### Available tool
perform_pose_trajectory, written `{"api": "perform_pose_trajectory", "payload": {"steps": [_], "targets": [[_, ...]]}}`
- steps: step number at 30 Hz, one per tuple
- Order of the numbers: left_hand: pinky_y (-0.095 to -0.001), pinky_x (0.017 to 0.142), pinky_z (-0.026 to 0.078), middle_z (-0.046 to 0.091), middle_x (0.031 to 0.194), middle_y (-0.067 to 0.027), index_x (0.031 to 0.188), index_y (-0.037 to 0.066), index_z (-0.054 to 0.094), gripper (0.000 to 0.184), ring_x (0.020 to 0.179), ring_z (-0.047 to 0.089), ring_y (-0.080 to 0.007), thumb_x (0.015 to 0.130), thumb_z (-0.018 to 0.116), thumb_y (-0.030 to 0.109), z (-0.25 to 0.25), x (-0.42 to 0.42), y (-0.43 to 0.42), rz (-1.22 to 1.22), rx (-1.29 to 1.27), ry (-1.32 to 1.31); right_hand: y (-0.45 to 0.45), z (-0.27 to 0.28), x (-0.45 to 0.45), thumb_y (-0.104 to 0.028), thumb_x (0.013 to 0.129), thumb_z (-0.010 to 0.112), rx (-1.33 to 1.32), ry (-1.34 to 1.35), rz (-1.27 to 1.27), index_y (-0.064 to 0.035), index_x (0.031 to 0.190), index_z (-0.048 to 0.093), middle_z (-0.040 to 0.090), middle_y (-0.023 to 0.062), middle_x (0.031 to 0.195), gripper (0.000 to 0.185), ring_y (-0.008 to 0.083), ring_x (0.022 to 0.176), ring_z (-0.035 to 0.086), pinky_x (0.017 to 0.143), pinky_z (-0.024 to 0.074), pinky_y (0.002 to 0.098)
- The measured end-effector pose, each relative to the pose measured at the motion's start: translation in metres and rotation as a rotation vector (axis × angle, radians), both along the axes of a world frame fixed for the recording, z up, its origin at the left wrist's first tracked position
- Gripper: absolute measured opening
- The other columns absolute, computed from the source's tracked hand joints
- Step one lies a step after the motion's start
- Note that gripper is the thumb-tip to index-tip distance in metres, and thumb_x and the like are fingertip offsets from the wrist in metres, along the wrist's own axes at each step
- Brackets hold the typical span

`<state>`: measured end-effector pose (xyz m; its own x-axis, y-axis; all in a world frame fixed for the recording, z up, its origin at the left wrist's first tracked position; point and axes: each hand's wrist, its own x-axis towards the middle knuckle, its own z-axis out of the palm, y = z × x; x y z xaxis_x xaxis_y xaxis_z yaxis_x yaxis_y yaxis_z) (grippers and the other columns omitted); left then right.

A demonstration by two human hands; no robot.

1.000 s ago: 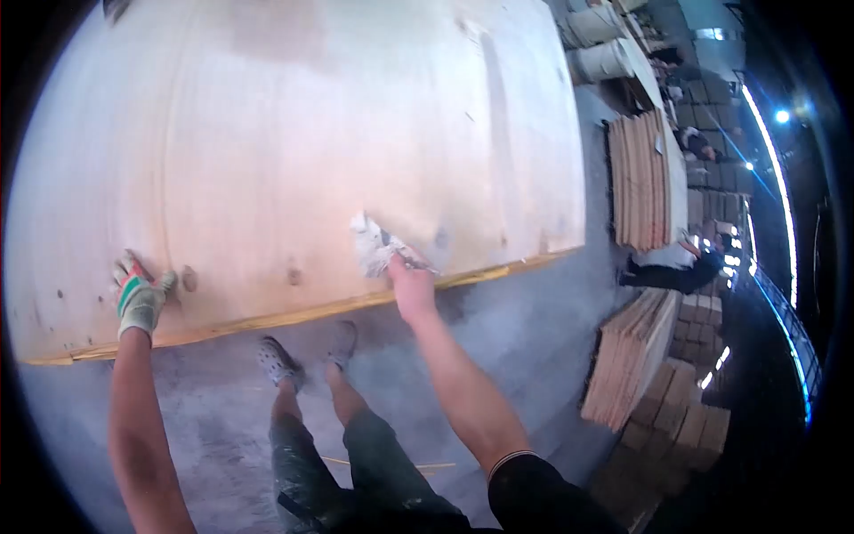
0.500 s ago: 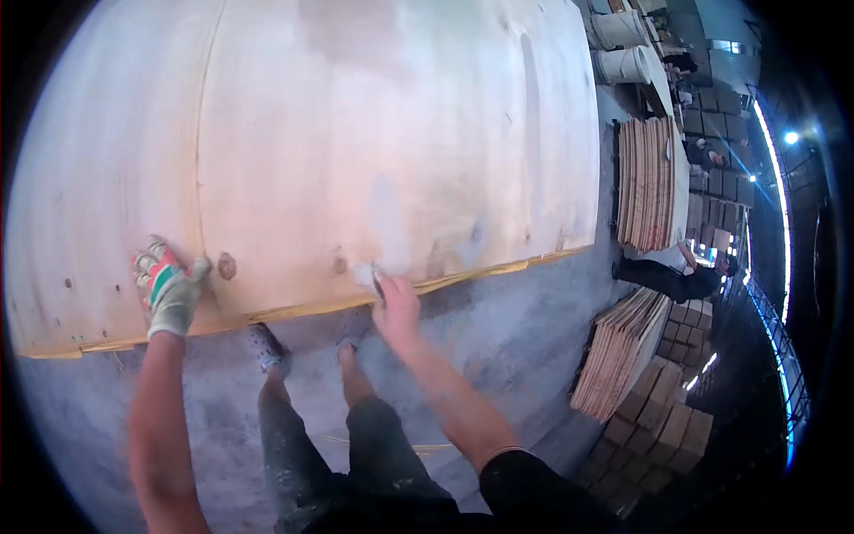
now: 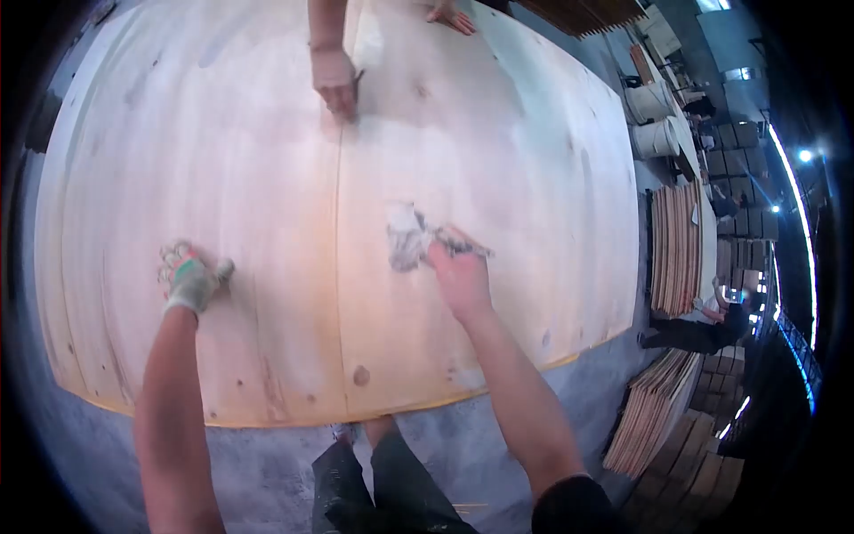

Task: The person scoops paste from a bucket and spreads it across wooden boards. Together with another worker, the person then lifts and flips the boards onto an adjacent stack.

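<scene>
A large pale wood veneer sheet (image 3: 285, 338) fills the middle of the view, with seams and dark knots. My left hand (image 3: 191, 276), in a white glove with a green and red band, lies on its left part with the fingers spread. My right hand (image 3: 460, 267), bare, is closed on a putty knife (image 3: 411, 238) above the sheet's middle. Grey-white filler seems to coat the broad blade. Whether the blade touches the wood I cannot tell.
Across the sheet, a co-worker's hand (image 3: 336, 87) is at the central seam; another hand (image 3: 452, 20) rests farther right. White buckets (image 3: 654, 139), a sheet stack (image 3: 676, 249) and a second stack (image 3: 652, 409) stand at right. A person (image 3: 707, 327) is between the stacks.
My right hand has moved with the putty knife from the sheet's near edge to its middle. My left hand now lies farther from that edge. The co-worker's hands have come into view.
</scene>
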<state>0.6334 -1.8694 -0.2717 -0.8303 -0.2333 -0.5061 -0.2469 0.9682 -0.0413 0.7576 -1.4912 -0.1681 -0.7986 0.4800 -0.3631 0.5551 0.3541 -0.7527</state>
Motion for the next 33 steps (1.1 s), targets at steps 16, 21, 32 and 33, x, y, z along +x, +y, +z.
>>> {"api": "perform_pose_trajectory", "payload": {"steps": [16,21,32,33], "targets": [[-0.0709,0.110,0.025,0.008,0.164,-0.0274,0.157,0.007,0.019,0.114,0.150,0.011,-0.0499,0.072,0.082,0.049,-0.007,-0.013,0.001,0.162,0.069,-0.119,-0.012,-0.129,-0.149,0.001,0.076,0.063,0.478,0.197,0.827,-0.0049,0.104,0.069,0.064,0.0174,0.101,0.029,0.0379,0.104,0.058,0.093,0.0488,0.0435],[-0.0628,0.115,0.025,0.021,0.159,-0.0319,0.152,0.002,0.030,0.102,0.148,0.020,-0.0490,0.079,0.074,0.058,0.021,-0.008,0.006,0.031,0.005,-0.080,-0.084,-0.119,0.063,0.000,0.083,0.063,0.350,0.187,0.700,-0.0042,0.117,0.065,0.064,0.0184,0.111,0.034,0.0381,0.111,0.057,0.097,0.0467,0.0438],[-0.0490,0.120,0.026,0.023,0.159,-0.0329,0.156,-0.002,0.022,0.102,0.147,0.027,-0.0457,0.083,0.072,0.049,0.017,0.133,-0.201,-0.150,0.049,-0.078,-0.148,-0.110,0.188,-0.004,0.087,0.057,0.062,-0.451,-0.298,0.0051,0.106,0.066,0.067,0.0195,0.097,0.023,0.0363,0.094,0.067,0.084,0.0534,0.0402],[-0.0495,0.120,0.025,0.021,0.159,-0.0332,0.156,-0.002,0.019,0.103,0.147,0.026,-0.0474,0.084,0.071,0.050,-0.004,0.144,-0.213,-0.143,0.046,-0.007,-0.153,-0.121,0.182,-0.003,0.084,0.058,0.192,-0.193,-0.108,0.0038,0.108,0.066,0.066,0.0182,0.101,0.026,0.0364,0.097,0.065,0.085,0.0531,0.0399]]}}
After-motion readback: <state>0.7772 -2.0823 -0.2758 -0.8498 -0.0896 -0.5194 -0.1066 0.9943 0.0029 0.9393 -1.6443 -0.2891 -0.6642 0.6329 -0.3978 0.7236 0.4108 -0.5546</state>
